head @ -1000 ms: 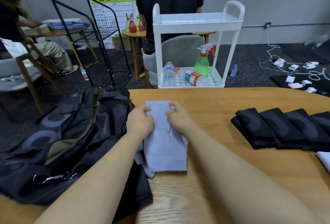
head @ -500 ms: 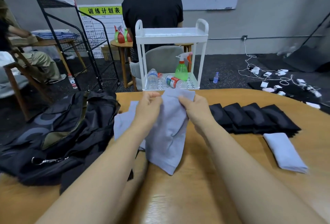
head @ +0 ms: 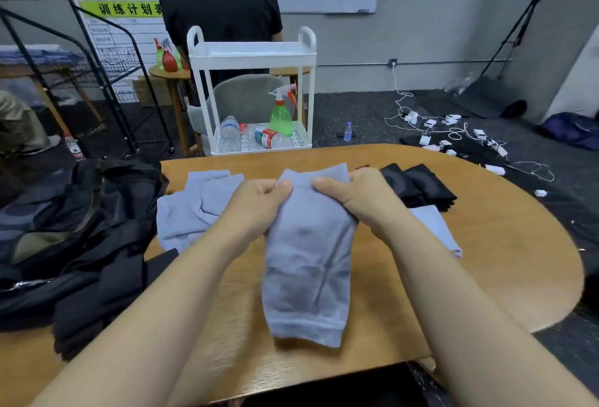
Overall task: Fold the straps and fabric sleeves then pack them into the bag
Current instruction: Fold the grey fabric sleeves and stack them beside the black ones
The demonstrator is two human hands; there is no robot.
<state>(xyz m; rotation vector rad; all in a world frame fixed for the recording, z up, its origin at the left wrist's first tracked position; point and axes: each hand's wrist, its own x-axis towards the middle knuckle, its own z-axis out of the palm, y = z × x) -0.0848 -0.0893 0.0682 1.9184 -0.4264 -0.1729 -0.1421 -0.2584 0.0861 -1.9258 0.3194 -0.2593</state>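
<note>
- Grey sleeve [head: 308, 264] is held up by its top edge.
- Left hand [head: 256, 202] pinches one corner.
- Right hand [head: 353, 195] pinches the other.

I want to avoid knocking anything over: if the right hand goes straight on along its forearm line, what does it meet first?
Probably the unfolded pale blue fabric sleeves lying beyond the held pale blue fabric sleeve; the right hand points forward-left, though depth is unclear.

The held sleeve [head: 308, 264] is plain pale lavender-grey, as are the sleeves [head: 194, 208] left of it. The folded pieces [head: 418, 184] to the far right are black. The bag [head: 81, 212] is black with olive lining. The table [head: 486, 260] is honey-coloured wood grain.
</note>
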